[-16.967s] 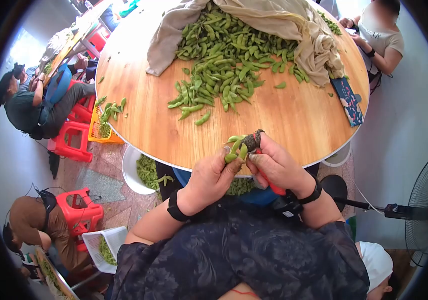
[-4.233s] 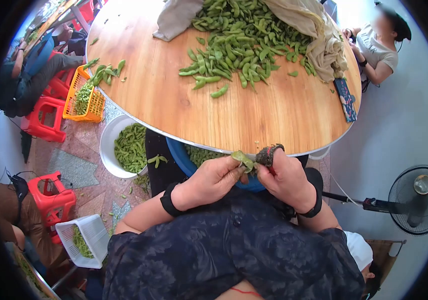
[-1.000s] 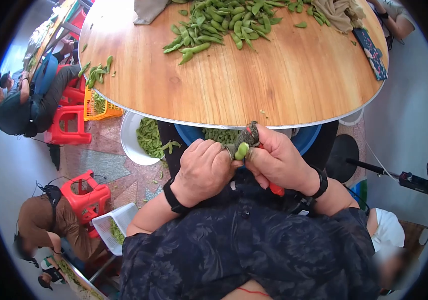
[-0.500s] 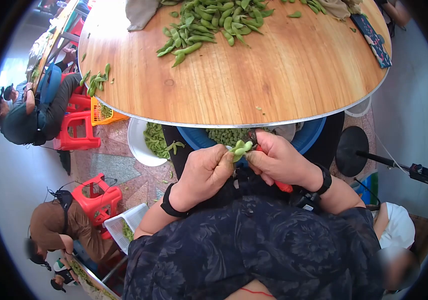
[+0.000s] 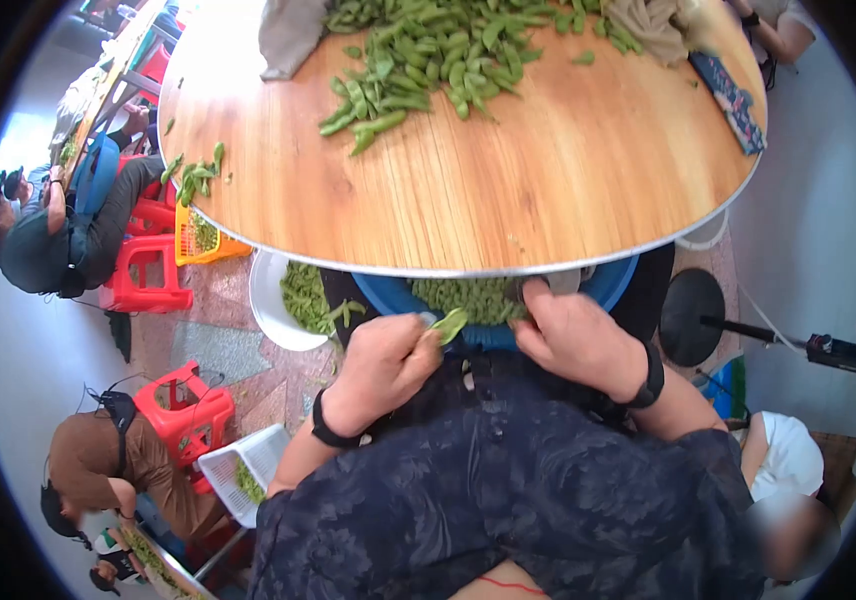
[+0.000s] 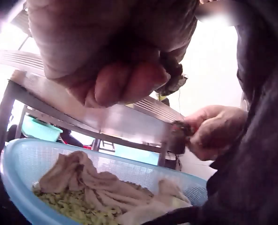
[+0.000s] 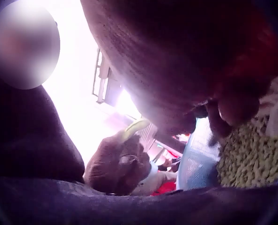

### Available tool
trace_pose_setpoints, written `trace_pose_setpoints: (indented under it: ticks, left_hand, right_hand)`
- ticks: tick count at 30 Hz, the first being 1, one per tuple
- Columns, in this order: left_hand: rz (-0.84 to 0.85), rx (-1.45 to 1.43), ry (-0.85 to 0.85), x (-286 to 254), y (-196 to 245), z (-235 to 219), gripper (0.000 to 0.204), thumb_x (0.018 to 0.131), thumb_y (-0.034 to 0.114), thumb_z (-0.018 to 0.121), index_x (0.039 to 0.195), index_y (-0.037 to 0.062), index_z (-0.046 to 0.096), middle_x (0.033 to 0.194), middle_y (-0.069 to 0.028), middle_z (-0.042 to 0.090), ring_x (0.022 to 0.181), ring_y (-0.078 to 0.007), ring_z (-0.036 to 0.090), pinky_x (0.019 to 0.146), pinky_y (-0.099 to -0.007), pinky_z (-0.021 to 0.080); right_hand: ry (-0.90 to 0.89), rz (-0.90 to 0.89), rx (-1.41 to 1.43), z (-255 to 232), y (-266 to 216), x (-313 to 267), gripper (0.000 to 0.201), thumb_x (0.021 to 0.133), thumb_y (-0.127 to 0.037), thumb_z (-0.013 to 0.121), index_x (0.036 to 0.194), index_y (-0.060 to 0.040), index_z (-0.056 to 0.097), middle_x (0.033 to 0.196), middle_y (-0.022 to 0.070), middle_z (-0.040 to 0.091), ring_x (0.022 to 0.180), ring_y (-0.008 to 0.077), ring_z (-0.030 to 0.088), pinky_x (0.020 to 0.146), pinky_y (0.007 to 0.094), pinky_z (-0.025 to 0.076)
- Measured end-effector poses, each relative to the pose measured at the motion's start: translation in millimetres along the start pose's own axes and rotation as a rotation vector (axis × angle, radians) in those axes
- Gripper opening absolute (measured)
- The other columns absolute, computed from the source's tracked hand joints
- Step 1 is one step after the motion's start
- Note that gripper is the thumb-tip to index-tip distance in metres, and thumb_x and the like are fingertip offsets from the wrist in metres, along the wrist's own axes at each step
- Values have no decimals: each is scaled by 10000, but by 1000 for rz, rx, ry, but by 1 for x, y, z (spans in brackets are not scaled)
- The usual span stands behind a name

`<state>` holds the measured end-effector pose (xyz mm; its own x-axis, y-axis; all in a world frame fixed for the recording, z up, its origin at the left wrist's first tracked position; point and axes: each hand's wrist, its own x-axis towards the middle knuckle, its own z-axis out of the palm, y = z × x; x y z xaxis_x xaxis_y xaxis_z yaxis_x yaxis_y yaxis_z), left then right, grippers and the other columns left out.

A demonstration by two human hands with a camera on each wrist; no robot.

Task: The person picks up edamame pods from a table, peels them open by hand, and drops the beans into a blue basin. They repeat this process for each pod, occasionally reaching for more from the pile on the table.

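Observation:
My left hand (image 5: 383,365) pinches a green edamame pod (image 5: 450,325) by one end, and the pod sticks out to the right. The same pod shows pale beyond my right hand in the right wrist view. My right hand (image 5: 583,340) is apart from it, fingers curled, over the blue basket (image 5: 373,292) below the table edge. A dark wrap (image 6: 177,136) covers one of its fingers. A patch of red shows in its palm in the right wrist view; most of the red-handled tool is hidden. Shelled beans (image 5: 473,298) lie in the basket beside a cloth (image 6: 82,180).
Loose pods (image 5: 428,60) are heaped on the round wooden table (image 5: 428,215), with a patterned case (image 5: 728,100) at its right. A white bucket of pods (image 5: 266,310) and a yellow basket (image 5: 193,240) stand left. A fan stand (image 5: 693,318) is at right.
Half a second ago both hands met at a pod. They have now parted: my left hand has moved left with a pod, and my right hand has moved right over the basket.

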<state>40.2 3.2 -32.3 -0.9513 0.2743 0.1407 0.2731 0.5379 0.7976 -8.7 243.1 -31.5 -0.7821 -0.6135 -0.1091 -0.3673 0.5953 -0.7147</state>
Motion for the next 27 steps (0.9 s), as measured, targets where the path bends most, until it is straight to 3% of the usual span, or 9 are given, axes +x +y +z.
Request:
trace_pose_setpoints:
  ticks: [4,8,13,15,18,19,22,24,27]
  left_hand:
    - [-368,15,214,-27,-11,-44,129,889,86,587,793,1,572,656,-143,572,563,-269,563,518,-355,425]
    - [-461,439,394,-75,-75,-76,85,897,18,498,977,-9,510,767,-136,560,679,-213,552,631,-338,442]
    - [-247,178,630,-42,-30,-77,109,842,-5,550,942,-20,509,685,-110,542,586,-236,553,557,-349,439]
    - [-120,95,602,-23,-31,-70,187,820,-13,576,999,-34,528,776,-100,551,658,-208,555,605,-318,452]
    - [104,170,569,30,-17,-69,302,781,4,608,1072,-45,544,930,-173,589,829,-312,592,741,-366,474]
    - [89,244,483,42,-18,-69,397,801,22,617,1177,-45,509,1101,-193,565,1025,-312,577,870,-356,459]
    - [71,215,515,81,-26,-50,515,771,129,684,1220,-44,500,1190,-227,544,1116,-384,522,930,-440,412]
    - [-10,334,430,82,-15,-50,658,762,267,728,1278,-42,462,1311,-231,458,1242,-384,432,1017,-464,349]
    - [18,564,408,82,-15,-47,824,724,447,747,1295,-62,441,1376,-216,398,1326,-412,327,1088,-485,285]
  right_hand:
    - [-62,-58,-26,-46,-17,0,164,790,-57,543,872,18,423,602,246,530,624,437,583,567,480,475]
    - [196,-123,-292,-110,-10,44,75,822,-50,499,888,-16,488,704,218,556,645,398,581,556,425,454]
    - [251,53,-255,-161,28,140,117,874,-133,518,904,-28,476,672,173,546,569,326,561,517,412,449]
    - [317,205,-288,-169,41,169,220,868,-195,518,933,14,492,861,273,605,815,453,588,722,488,466]
    - [367,201,-204,-166,56,204,292,886,-252,525,1016,9,518,928,265,627,890,439,603,782,467,480]
    - [327,108,-239,-163,49,209,306,891,-262,527,1041,5,522,946,268,630,908,436,606,793,461,484]
    - [225,46,-210,-132,26,211,285,895,-267,538,1033,-19,534,952,262,629,891,429,609,777,451,494]
    - [294,-240,-221,-109,12,195,244,880,-244,575,972,-22,534,832,248,617,795,427,616,709,471,495]
    - [113,-224,-223,-107,1,183,212,876,-215,571,949,-18,543,839,239,611,810,407,612,713,464,490]
